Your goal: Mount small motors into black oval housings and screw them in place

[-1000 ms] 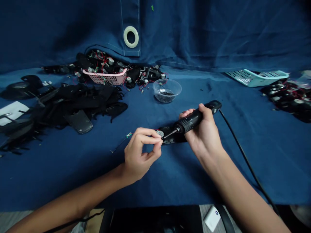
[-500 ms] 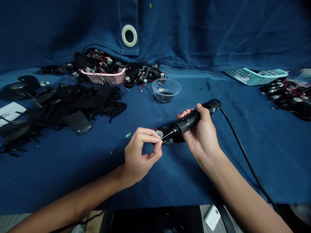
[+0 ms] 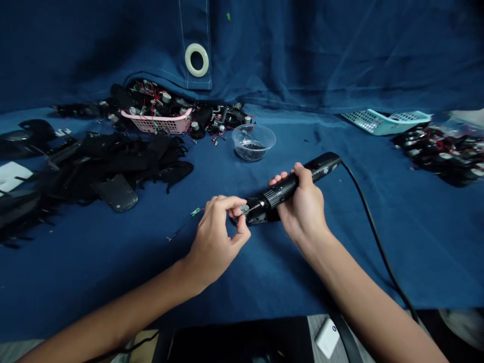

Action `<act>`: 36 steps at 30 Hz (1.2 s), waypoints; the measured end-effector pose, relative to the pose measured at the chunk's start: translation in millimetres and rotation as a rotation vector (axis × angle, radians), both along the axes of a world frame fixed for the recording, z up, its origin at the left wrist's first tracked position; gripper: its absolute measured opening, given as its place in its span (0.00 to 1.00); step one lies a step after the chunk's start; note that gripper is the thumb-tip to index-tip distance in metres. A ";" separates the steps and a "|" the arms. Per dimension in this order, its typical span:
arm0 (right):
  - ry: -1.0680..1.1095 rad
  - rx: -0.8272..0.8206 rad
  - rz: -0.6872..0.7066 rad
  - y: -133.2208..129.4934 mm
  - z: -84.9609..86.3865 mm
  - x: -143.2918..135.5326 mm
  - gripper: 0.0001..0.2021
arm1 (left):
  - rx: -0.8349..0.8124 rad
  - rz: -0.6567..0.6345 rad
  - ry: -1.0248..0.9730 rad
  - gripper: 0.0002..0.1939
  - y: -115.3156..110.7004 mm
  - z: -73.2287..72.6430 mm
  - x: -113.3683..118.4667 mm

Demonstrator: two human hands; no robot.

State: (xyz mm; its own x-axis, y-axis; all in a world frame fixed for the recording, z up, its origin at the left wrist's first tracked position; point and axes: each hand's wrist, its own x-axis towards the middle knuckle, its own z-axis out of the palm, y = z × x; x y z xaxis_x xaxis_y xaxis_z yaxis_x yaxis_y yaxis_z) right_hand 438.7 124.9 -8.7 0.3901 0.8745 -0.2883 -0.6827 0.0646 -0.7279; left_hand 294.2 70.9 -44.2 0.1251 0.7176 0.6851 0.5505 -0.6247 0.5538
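My right hand [image 3: 308,209] is wrapped round a black corded electric screwdriver [image 3: 287,189], which slants down to the left. Its thin metal bit reaches into a black plastic housing [image 3: 260,217] lying on the blue cloth. At the tip of the bit is my left hand [image 3: 217,232], thumb and forefinger slightly apart around it. A round silvery part [image 3: 244,208] shows in the housing, partly hidden by the fingers. From behind my left hand a small green circuit board [image 3: 195,212] sticks out on thin wires. Any screw at the bit's tip is too small to see.
A clear plastic bowl [image 3: 254,143] of tiny dark pieces stands beyond the housing. Black plastic parts [image 3: 121,164] are heaped at left. Behind them is a pink basket [image 3: 159,124] of wired assemblies. A turquoise basket [image 3: 389,123] and more wired parts [image 3: 442,154] lie right.
My left thumb and forefinger have parted from their pinch at the bit's tip. The screwdriver stays in my right hand, its bit still at the housing. The whole view has shifted slightly.
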 end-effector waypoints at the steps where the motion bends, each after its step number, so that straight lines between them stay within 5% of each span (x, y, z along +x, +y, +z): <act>1: 0.006 0.002 0.005 -0.3 -0.1 0.1 0.10 | 0.014 0.001 0.004 0.18 0.3 -0.4 0.3; 11: 0.096 -0.027 0.015 0.9 2.5 -0.1 0.08 | 0.223 -0.022 0.051 0.18 4.1 0.3 0.7; 20: 0.135 -0.048 0.031 0.8 2.6 1.0 0.08 | 0.226 0.037 0.133 0.20 3.3 1.3 -6.1; 36: 0.143 -0.013 -0.018 2.1 0.0 0.5 0.07 | 0.237 0.119 0.190 0.08 5.4 0.0 -6.1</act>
